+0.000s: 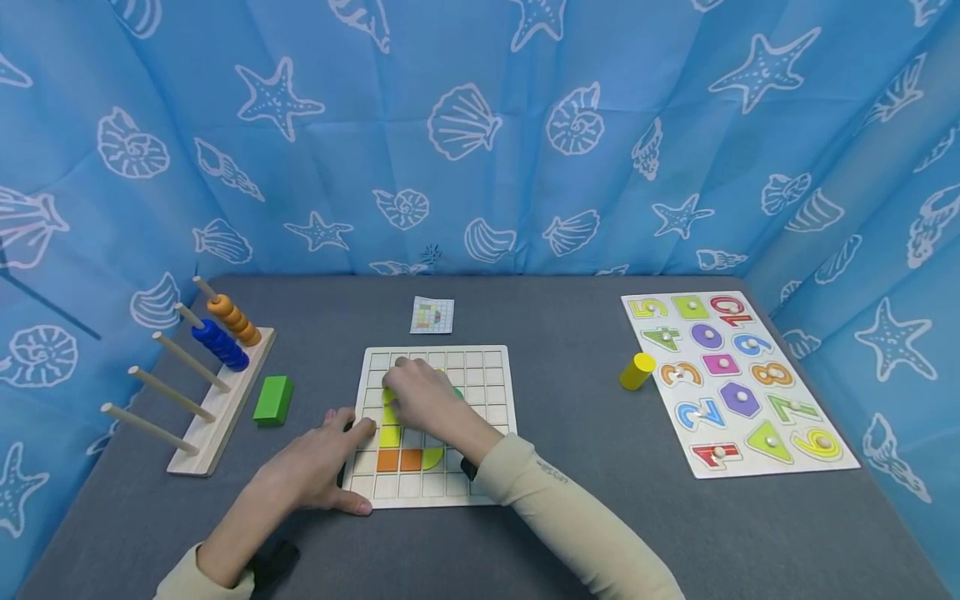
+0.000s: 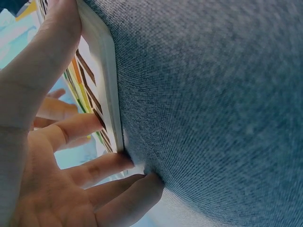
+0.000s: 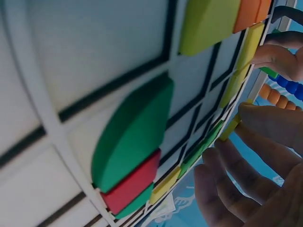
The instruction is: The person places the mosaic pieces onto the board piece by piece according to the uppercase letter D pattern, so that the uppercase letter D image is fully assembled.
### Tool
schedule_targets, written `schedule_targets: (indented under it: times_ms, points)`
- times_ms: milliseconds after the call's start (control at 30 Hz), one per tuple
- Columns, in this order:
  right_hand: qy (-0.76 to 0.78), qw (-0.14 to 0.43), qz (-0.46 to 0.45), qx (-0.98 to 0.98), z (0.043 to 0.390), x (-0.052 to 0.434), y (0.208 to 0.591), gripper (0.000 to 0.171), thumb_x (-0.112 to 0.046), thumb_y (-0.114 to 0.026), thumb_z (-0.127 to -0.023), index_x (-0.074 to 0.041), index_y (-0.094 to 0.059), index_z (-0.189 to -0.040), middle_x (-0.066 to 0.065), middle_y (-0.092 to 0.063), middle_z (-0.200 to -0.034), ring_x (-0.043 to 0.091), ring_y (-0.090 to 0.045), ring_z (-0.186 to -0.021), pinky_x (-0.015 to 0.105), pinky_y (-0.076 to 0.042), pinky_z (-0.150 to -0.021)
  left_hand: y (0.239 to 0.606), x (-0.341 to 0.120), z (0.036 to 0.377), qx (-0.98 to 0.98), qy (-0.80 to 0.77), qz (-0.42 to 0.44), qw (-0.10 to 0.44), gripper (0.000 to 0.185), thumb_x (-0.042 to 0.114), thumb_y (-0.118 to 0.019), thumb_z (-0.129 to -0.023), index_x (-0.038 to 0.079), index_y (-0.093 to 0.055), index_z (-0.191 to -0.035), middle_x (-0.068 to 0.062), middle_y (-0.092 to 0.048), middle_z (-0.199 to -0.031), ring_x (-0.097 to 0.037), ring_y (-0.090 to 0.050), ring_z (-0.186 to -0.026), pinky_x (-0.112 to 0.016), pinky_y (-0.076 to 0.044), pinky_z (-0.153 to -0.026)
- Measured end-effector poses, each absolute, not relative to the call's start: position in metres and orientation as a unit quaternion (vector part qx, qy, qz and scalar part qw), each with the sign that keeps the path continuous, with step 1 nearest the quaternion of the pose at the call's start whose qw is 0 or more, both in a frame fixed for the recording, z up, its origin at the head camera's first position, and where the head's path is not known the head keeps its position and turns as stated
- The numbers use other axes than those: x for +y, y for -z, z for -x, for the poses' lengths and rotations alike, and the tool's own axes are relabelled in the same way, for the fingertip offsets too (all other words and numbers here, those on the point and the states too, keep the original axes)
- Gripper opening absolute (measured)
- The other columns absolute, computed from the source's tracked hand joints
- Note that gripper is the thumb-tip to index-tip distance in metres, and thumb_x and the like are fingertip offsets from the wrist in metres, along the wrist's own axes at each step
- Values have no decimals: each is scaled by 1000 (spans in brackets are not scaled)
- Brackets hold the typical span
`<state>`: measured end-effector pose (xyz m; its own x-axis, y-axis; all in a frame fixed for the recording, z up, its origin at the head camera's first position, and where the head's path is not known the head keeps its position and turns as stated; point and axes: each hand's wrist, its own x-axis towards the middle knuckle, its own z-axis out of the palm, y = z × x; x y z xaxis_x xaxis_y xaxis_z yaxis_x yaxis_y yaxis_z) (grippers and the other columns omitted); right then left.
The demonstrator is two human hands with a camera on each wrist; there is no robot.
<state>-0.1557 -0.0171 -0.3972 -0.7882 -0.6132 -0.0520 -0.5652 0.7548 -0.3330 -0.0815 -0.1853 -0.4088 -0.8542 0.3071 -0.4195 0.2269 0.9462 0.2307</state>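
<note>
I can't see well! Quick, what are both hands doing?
Left hand: open, flat on the table, touching the grid board edge.
Right hand: over the board's pieces; its grip cannot be told.

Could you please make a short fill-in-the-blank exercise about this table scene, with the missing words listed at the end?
1. The left hand rests against the ____ edge of the white grid board.
2. The loose cylinder lying beside the number puzzle is ____ in colour.
3. On the peg rack, the orange rings sit on the peg just behind the ____ rings.
4. The green block lies between the peg rack and the ____.

Missing words: left; yellow; blue; grid board
</note>
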Motion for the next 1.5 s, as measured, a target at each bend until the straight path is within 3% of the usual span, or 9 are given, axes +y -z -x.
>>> schedule_targets:
  times_ms: [300,1033,1200,1333,1400,1500]
  points:
    - [151,92,306,936,156,-19,401,14,-1,-67,-89,-12,-74,-84,3,-64,-86,13,-47,-70,24,-39,-51,409,-187,78,959,-98,-164,208,102,57,-94,-59,12,-51,-141,-28,-48,-146,-63,-46,-134,-71,-47,-99]
    - [174,58,283,941,156,-17,407,9,-6,-71,-92,-11,-78,-89,4,-69,-87,11,-51,-65,21,-39,-48,409,-185,80,958,-93,-149,227,104,58,-94,-60,14,-50,-143,-28,-44,-151,-62,-43,-137,-72,-45,-102]
    - [168,54,280,944,156,-14,405,10,-9,-72,-92,-12,-80,-97,4,-72,-93,12,-58,-69,22,-42,-48,408,-185,81,957,-97,-156,224,104,59,-93,-60,13,-50,-143,-29,-44,-151,-62,-43,-137,-72,-45,-102]
    - [160,47,277,946,155,-11,402,14,-13,-73,-92,-14,-81,-104,4,-74,-98,15,-66,-76,22,-45,-49,407,-185,84,957,-93,-175,212,100,60,-94,-58,14,-54,-137,-24,-52,-139,-58,-54,-127,-68,-51,-96]
    - [157,45,276,947,155,-8,400,14,-14,-72,-92,-15,-81,-104,4,-74,-99,16,-67,-76,23,-44,-48,407,-184,87,957,-87,-184,207,98,61,-94,-57,15,-55,-134,-19,-55,-129,-47,-63,-114,-62,-55,-88]
    - [151,43,279,947,153,-3,398,14,-15,-71,-93,-16,-82,-103,4,-74,-97,16,-65,-74,23,-43,-46,405,-185,90,956,-80,-188,211,95,66,-92,-58,16,-56,-131,-15,-55,-119,-31,-61,-95,-51,-56,-77]
